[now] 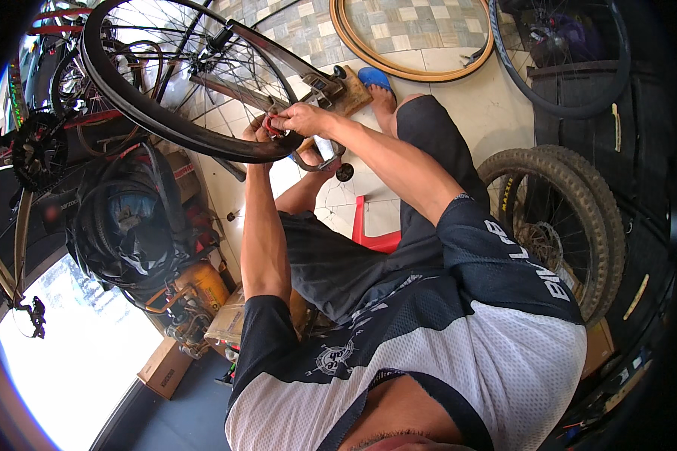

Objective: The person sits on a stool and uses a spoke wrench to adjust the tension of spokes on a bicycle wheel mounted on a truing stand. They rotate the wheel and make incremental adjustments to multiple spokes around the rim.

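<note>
We had the wheel (165, 126) mounted in the stand (325, 86), our right grip (301, 120) pinching a red tool (274, 128) against it, our left grip (258, 130) unclear, and the work seemingly unfinished.

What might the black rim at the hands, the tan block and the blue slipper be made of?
Black rim: smooth, soft sheen; carbon or coated metal, I can't tell. Tan block: probably unpainted wood, by its colour and straight edges. Blue slipper: likely foam or rubber; smooth, even colour.
</note>
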Demonstrator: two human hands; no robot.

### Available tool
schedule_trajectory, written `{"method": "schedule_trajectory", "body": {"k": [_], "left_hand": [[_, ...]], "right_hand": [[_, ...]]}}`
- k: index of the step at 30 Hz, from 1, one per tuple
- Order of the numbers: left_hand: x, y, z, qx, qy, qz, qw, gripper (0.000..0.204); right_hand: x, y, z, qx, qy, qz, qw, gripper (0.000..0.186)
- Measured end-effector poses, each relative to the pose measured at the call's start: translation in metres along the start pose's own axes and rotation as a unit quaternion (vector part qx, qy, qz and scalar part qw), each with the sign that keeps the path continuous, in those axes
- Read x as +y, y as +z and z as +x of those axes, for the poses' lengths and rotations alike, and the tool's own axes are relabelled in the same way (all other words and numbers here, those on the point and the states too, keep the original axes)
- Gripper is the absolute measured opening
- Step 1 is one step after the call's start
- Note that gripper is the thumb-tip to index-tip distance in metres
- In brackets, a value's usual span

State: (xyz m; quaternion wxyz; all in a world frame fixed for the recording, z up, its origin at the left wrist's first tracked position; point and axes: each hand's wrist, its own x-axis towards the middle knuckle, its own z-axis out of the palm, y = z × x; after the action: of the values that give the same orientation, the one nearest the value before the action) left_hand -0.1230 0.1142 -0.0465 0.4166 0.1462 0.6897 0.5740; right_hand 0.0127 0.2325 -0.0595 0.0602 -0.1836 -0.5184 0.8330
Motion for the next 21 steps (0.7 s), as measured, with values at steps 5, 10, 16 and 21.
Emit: {"method": "schedule_trajectory", "body": {"k": [5,10,16,21], "left_hand": [[0.009,0.003,-0.006,-0.011,-0.025,-0.012,1.0,0.036],[0.016,0.008,-0.013,0.031,-0.041,0.05,0.997,0.037],[0.021,0.012,-0.015,0.027,-0.037,0.033,0.998,0.037],[0.02,0.002,-0.013,0.017,-0.031,0.05,0.998,0.039]], "right_hand": [[0.007,-0.005,0.005,0.097,-0.036,-0.044,0.994,0.041],[-0.001,-0.02,0.0,0.152,-0.017,-0.293,0.944,0.043],[0.006,-0.017,0.0,0.174,-0.048,-0.309,0.934,0.043],[-0.003,-0.01,0.002,0.151,-0.056,-0.307,0.938,0.045]]}}
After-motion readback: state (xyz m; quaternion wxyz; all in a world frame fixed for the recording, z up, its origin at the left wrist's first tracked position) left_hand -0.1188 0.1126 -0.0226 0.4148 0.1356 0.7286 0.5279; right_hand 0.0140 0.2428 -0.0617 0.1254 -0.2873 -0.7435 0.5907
